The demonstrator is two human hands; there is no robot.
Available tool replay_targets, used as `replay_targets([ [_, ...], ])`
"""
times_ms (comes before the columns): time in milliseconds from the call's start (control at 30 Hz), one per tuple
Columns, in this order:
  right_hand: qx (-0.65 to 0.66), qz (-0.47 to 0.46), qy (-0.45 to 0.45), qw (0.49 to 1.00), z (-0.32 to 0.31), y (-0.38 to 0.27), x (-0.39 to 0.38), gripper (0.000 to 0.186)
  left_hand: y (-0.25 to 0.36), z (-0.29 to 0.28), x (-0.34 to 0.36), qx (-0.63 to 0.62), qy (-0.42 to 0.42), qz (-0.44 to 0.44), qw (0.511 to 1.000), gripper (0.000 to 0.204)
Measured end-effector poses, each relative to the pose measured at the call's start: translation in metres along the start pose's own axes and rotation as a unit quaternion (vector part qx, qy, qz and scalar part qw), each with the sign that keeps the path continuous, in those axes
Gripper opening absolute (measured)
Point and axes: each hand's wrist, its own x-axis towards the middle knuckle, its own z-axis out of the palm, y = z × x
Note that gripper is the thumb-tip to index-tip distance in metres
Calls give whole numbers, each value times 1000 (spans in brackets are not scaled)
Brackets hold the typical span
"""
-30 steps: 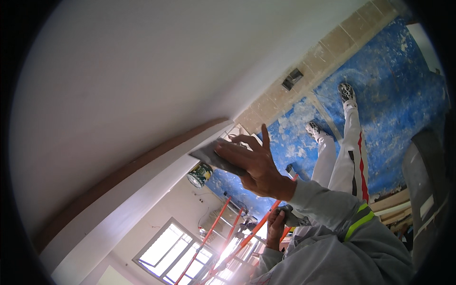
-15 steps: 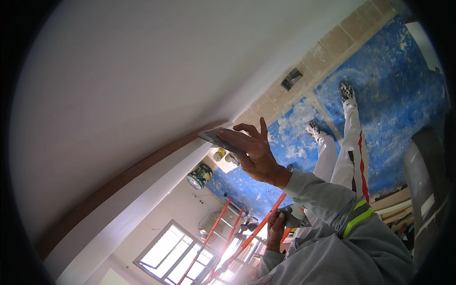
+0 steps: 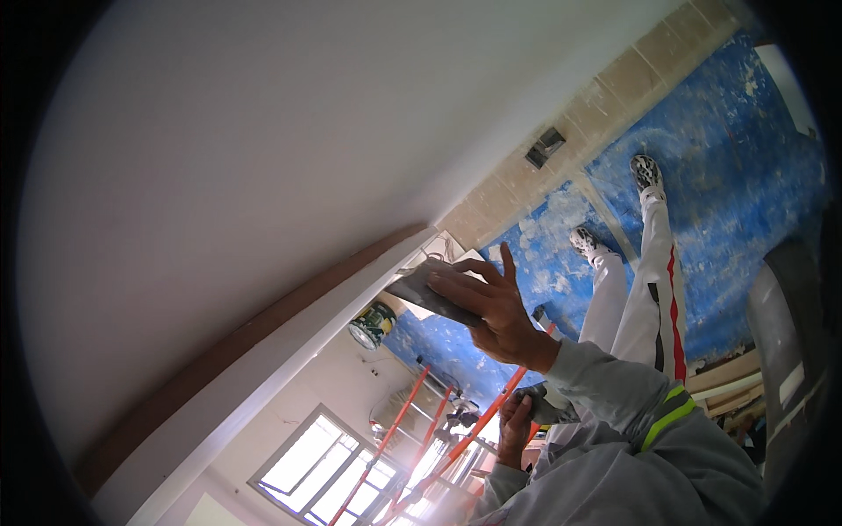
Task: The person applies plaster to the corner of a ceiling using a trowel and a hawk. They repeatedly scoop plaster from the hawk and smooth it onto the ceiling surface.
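Note:
My right hand [image 3: 502, 311] grips a wide, flat putty knife [image 3: 438, 294]. Two fingers press along its grey blade and another finger sticks up. The blade's tip is beside the narrow white end face [image 3: 289, 337] of a wall, and I cannot tell whether it touches. A brown strip [image 3: 263, 311] runs along that wall's edge. Lower down and nearer my body, my left hand [image 3: 516, 428] is closed around a second putty knife [image 3: 551, 405], its thumb on top. Part of that blade is hidden behind my right sleeve.
Blue, white-stained sheeting [image 3: 702, 237] covers the floor under my feet. An open electrical box [image 3: 545, 147] sits low in the wall. A paint bucket [image 3: 373, 324] stands beyond the wall end, with an orange ladder [image 3: 474, 434] and a bright window [image 3: 329, 465] farther off.
My right hand and its putty knife have moved right and slightly down in the picture, away from the brown strip. My left hand still holds its knife, and the whole view has shifted slightly.

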Motion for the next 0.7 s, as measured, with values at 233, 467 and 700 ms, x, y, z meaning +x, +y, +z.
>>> replay_targets([
  [233, 95, -14, 52, 994, -10, -6, 22, 41, -1, -1, 3, 2, 2, -4, 1000, 18],
  [467, 22, -50, 34, 998, -2, -26, 37, 37, -1, 0, 2, 3, 7, 4, 1000, 17],
  [700, 11, -64, -12, 998, -12, -31, 27, 52, 1, 5, 1, 3, 13, 0, 1000, 17],
])
